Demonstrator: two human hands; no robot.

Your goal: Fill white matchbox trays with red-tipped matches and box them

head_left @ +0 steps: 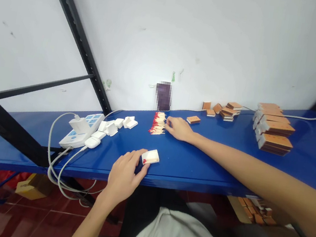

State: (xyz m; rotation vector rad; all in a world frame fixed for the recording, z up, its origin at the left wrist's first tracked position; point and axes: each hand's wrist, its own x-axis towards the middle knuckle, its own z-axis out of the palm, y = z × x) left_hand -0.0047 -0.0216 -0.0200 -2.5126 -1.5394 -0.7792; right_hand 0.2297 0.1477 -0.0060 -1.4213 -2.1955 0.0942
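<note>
My left hand (pixel 128 171) grips a small white matchbox tray (pixel 151 155) by its left end, near the front edge of the blue table. A few red-tipped matches lie along the tray's near side. Farther back is a pile of matches (pixel 158 123), red heads to the left. At the pile's right side my right hand (pixel 178 128) has thumb and fingers pinched together at the match ends. Whether a match is between those fingertips is too small to make out. One brown matchbox (pixel 193 119) lies just right of that hand.
White empty trays (pixel 111 128) lie in a loose row at left, beside a power strip (pixel 83 129) with cables over the table edge. Several matchboxes (pixel 228 112) sit along the wall, and stacked matchboxes (pixel 276 130) stand at right. A black metal post (pixel 81 35) rises at left.
</note>
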